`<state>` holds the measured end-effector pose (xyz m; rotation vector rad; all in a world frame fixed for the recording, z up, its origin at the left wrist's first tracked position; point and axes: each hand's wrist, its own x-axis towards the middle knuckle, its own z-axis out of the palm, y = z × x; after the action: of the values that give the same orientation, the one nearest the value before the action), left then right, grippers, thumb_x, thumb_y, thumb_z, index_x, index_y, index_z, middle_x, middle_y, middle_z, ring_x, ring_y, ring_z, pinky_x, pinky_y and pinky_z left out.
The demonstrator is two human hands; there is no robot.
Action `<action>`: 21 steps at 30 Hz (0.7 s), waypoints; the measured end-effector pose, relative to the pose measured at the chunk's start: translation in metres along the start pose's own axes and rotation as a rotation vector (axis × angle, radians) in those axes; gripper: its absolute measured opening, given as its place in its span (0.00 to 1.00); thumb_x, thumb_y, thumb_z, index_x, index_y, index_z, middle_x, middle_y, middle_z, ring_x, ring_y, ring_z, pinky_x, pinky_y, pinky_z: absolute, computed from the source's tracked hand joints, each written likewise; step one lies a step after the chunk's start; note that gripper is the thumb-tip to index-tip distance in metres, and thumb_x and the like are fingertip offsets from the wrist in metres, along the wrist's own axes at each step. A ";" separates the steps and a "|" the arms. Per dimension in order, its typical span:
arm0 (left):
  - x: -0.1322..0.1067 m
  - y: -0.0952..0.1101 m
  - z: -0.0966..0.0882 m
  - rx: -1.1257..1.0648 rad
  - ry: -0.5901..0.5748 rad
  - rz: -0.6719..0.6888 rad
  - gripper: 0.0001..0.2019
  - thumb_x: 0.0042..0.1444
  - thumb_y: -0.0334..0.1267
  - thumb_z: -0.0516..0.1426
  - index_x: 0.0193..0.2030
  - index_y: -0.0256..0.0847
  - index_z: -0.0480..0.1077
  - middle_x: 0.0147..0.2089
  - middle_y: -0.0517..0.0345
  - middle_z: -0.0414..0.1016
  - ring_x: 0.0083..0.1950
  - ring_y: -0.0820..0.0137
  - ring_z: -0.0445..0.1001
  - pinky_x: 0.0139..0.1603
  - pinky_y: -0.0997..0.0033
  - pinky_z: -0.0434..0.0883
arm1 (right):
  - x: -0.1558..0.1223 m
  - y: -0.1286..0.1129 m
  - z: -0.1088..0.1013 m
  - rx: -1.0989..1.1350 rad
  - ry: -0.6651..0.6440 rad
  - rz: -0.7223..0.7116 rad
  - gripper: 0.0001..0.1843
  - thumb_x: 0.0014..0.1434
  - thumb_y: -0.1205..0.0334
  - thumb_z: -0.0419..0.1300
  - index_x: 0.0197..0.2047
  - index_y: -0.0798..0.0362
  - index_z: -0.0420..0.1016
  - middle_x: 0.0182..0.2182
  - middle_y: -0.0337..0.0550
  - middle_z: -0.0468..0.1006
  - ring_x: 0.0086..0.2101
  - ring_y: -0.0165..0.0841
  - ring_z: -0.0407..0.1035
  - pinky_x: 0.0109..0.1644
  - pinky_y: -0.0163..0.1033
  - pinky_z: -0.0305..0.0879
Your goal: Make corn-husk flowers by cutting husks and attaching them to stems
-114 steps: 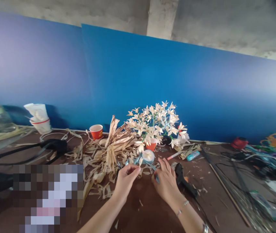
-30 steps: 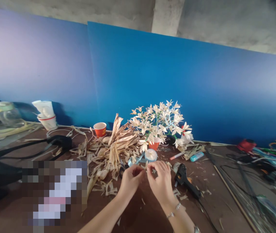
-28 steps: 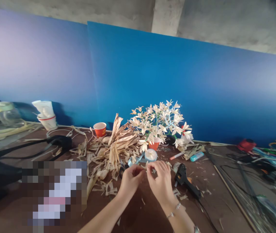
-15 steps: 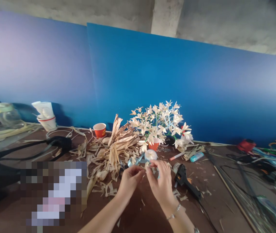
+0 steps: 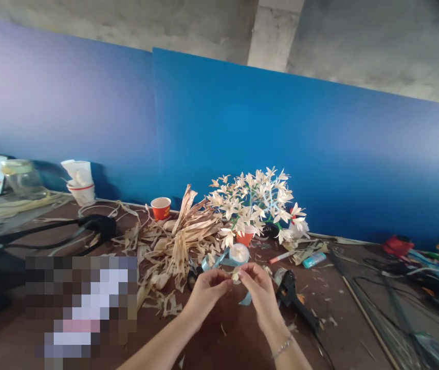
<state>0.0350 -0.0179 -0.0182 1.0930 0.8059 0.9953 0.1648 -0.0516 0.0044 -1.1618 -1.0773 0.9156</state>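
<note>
Between my two hands is a small cream-coloured flower of dried husk. My right hand pinches it from the right with thumb and forefinger. My left hand is closed in a pinch at the flower's left side, its fingertips against it. A short end of light blue ribbon hangs below the right fingers. Just beyond the hands sit a white roll and a loop of blue ribbon. Behind them an orange cup bears a bunch of similar cream flowers.
A black glue gun lies right of my hands, its cord running forward. Dried husks are heaped to the left, with dark scissors partly hidden. A red cup, a marker and a turquoise packet lie farther back.
The right hand has turned and drawn in, so the flower at the fingertips shows more clearly. The blue ribbon end now hangs below it. The view has shifted slightly.
</note>
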 end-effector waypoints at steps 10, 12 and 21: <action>-0.002 0.002 0.001 -0.101 -0.071 -0.053 0.12 0.40 0.42 0.63 0.26 0.35 0.69 0.19 0.62 0.68 0.21 0.77 0.64 0.25 0.76 0.59 | 0.000 0.004 -0.001 0.023 -0.005 0.012 0.11 0.49 0.56 0.61 0.26 0.55 0.69 0.23 0.39 0.70 0.27 0.30 0.62 0.32 0.34 0.60; -0.002 0.001 0.000 -0.098 -0.063 -0.047 0.12 0.40 0.42 0.63 0.25 0.35 0.69 0.18 0.63 0.68 0.21 0.77 0.63 0.25 0.76 0.59 | 0.000 0.005 -0.002 0.014 -0.005 0.023 0.11 0.49 0.56 0.60 0.27 0.55 0.68 0.23 0.39 0.69 0.26 0.29 0.62 0.31 0.33 0.59; -0.006 0.005 -0.001 -0.294 -0.135 -0.175 0.10 0.41 0.38 0.64 0.24 0.35 0.70 0.21 0.60 0.70 0.21 0.78 0.64 0.25 0.77 0.58 | -0.003 0.000 -0.001 0.062 -0.036 0.032 0.09 0.50 0.58 0.60 0.27 0.55 0.68 0.24 0.38 0.69 0.27 0.29 0.61 0.32 0.33 0.58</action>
<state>0.0306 -0.0222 -0.0134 0.8129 0.6117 0.8511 0.1649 -0.0542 0.0040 -1.1174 -1.0547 0.9913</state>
